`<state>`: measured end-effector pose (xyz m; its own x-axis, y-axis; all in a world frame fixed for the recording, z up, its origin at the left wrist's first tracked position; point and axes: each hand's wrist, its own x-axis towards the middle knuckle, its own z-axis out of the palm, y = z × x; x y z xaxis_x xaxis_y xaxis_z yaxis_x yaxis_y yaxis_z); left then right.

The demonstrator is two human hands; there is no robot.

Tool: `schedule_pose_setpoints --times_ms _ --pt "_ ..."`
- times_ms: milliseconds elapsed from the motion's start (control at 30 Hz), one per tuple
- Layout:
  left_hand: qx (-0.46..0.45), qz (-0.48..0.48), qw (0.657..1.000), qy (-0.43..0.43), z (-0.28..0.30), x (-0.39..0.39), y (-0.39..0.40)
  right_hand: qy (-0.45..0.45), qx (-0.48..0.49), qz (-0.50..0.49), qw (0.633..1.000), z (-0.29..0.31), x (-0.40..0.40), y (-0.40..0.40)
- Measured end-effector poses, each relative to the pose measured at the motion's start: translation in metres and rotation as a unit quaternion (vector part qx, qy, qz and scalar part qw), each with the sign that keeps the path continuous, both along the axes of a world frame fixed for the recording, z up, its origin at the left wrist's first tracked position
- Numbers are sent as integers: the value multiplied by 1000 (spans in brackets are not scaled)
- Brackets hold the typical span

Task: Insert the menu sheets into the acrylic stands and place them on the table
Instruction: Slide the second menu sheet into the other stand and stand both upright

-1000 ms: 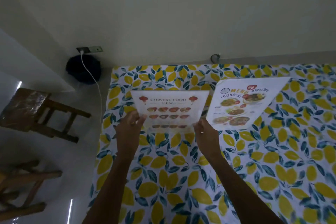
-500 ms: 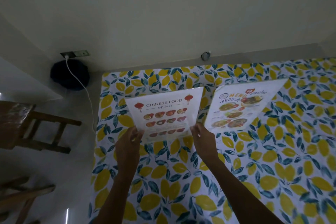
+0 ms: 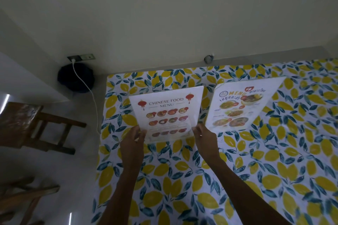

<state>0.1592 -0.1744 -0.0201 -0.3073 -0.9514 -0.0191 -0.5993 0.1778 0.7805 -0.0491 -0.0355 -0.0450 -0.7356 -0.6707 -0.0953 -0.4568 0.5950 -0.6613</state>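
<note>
— Clear acrylic stand with the white "CHINESE FOOD MENU" sheet inside, pinched at both lower corners: left hand closed on the left corner, right hand closed on the right. Fingers of the left hand overlapping the sheet's edge.

— Seated on the table or not?

— Hard to tell. Base apparently down at, or just above, the lemon-print tablecloth in yellow, teal and white, near the table's left edge, face leaning back toward the wall.

— Risks from here?

— Probably three. Letting go before the base lies flat: likely a tip backward or forward. Standing so near the left edge: any nudge sideways could send it to the pale floor. Smooth acrylic on cloth: possibly a slide, or a wrinkle dragged under the foot.

— And the neighbour?

— Second acrylic stand with a white Thai menu sheet, just beside on the right, already standing on the cloth. Careless withdrawal of the right hand could clip its lower left corner.

— Legible writing?

— "CHINESE FOOD MENU" between two red lanterns, above rows of dish photos; small print lower down too blurred. On the neighbour, "MENU" in orange, then Thai script, not confidently readable.
</note>
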Motion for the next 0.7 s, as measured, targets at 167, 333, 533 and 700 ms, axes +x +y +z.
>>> schedule_pose_setpoints --times_ms 167,333,533,700 --pt "-25 -22 999 -25 1 -3 2 -10 4 7 1000 5 -2 0" --pt "86 -15 995 -39 0 -9 10 -34 -9 28 999 14 -6 4" --pt "-19 2 978 -207 14 -17 63 -62 -14 129 990 28 -20 35" --pt "-93 -16 937 -337 20 -40 129 38 75 215 973 34 -56 83"
